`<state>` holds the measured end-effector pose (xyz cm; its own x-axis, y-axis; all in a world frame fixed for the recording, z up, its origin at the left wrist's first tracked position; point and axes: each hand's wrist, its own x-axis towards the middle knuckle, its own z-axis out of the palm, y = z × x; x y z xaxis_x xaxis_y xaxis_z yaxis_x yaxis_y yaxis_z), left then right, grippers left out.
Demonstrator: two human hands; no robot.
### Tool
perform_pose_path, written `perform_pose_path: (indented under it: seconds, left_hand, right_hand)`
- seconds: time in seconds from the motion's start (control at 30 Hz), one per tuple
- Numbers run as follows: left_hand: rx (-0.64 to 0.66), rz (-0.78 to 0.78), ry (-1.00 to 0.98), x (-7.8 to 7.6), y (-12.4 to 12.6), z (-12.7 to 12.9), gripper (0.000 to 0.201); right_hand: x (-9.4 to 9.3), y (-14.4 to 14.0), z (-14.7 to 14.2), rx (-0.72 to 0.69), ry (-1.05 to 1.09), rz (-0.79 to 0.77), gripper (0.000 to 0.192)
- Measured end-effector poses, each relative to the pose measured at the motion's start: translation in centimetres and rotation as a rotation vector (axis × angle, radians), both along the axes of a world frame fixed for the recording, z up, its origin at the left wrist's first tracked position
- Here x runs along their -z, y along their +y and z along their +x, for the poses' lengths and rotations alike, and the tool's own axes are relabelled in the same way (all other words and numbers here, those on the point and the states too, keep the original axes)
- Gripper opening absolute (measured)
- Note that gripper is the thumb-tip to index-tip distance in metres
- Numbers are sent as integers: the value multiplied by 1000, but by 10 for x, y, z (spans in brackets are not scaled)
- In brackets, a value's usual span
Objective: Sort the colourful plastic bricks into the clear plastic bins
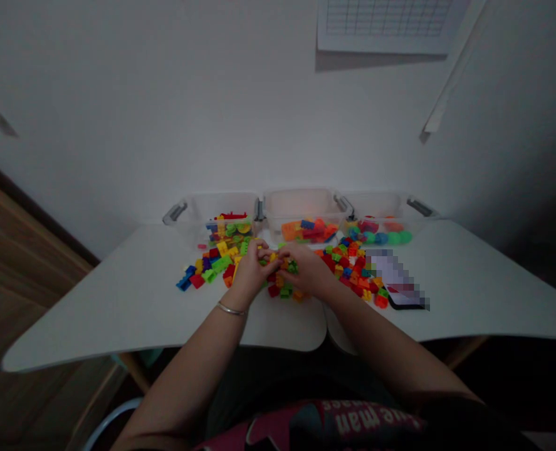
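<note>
My left hand (252, 269) and my right hand (306, 268) meet over the middle of the white table (131, 300), fingers curled around a small cluster of colourful plastic building blocks (280, 263) held between them. Which hand grips which block is hard to tell. A thin bracelet sits on my left wrist. Loose blocks in red, yellow, green and blue spread to the left (209, 266) and to the right (353, 269) of my hands, and a few lie just under them.
Three clear plastic bins stand along the wall: the left bin (202, 210), the middle bin (301, 203) and the right bin (385, 207), each holding blocks. A phone (407, 299) lies right of the pile. A chair edge shows below the table.
</note>
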<state>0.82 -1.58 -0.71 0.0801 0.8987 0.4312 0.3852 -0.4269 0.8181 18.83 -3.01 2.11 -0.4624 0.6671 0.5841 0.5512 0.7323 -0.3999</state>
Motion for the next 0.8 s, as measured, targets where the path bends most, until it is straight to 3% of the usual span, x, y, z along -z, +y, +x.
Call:
perform_pose_path:
  seconds: [0.2,0.5,0.67,0.8]
  left_hand:
    - [113,-101,-26,6,2,0,45]
    - [97,53,251,-6,-9,-3,26]
    - [50,97,285,-9,-11,-4,31]
    - [-48,86,290,-11,-12,-5,32]
  right_hand:
    - [8,-1,-2,34,-47,-79,13]
    - [7,6,10,62,-50,-79,14]
    - [-12,18,31,107,41,-46,18]
    - [-41,33,51,226,177,129,18]
